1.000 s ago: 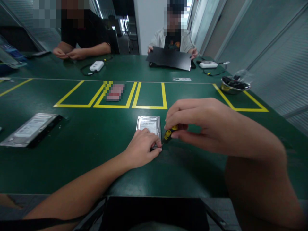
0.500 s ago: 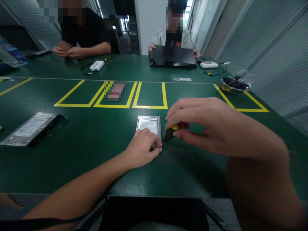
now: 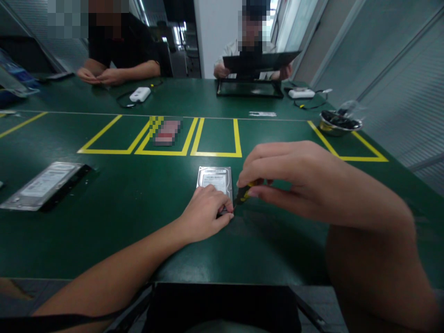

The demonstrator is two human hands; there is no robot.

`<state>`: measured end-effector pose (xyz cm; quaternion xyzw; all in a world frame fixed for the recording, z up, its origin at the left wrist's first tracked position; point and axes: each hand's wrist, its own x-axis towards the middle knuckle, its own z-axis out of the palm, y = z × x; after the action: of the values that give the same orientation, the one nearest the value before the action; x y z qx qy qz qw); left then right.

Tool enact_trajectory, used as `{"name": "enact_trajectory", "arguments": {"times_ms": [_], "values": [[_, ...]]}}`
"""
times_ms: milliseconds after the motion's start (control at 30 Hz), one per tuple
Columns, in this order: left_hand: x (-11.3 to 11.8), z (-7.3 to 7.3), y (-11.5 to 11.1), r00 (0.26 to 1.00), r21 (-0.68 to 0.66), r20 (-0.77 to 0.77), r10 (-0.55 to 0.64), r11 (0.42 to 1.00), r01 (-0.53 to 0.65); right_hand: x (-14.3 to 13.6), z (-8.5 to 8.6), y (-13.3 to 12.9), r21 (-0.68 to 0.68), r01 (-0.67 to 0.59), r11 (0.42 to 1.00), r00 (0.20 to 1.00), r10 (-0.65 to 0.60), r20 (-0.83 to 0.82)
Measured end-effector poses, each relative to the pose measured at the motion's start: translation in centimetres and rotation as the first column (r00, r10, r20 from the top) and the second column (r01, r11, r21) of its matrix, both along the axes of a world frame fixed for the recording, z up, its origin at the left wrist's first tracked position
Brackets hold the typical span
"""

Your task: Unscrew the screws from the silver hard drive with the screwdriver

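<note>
A small silver hard drive (image 3: 215, 175) lies label up on the green table, near the middle. My left hand (image 3: 208, 212) rests over its near part, with thumb and index finger pinched at the near right corner. My right hand (image 3: 287, 178) is closed on a black and yellow screwdriver (image 3: 242, 194) just right of the drive. The tool is tilted, and its thin tip points down at that same corner beside my left fingertips. Whether the tip touches a screw is too small to tell.
A larger hard drive (image 3: 45, 185) lies at the left. Yellow tape boxes cross the table (image 3: 138, 249); one holds a pink item (image 3: 168, 132). A metal bowl (image 3: 340, 124) of dark parts stands at the right. Two people sit opposite, one holding a dark panel (image 3: 262, 61) above a black frame.
My right fingers have shifted slightly and the screwdriver handle has turned, showing more yellow. Across the table, a person has lifted the dark panel off the black frame.
</note>
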<state>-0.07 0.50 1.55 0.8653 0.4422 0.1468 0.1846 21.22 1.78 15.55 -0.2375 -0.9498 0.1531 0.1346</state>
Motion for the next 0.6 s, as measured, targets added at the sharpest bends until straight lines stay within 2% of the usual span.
{"name": "enact_trajectory", "arguments": {"times_ms": [600], "values": [[0.03, -0.11, -0.02, 1.000, 0.011, 0.015, 0.000, 1.000, 0.000, 0.00, -0.16, 0.01, 0.038, 0.030, 0.999, 1.000, -0.030, 0.006]]}}
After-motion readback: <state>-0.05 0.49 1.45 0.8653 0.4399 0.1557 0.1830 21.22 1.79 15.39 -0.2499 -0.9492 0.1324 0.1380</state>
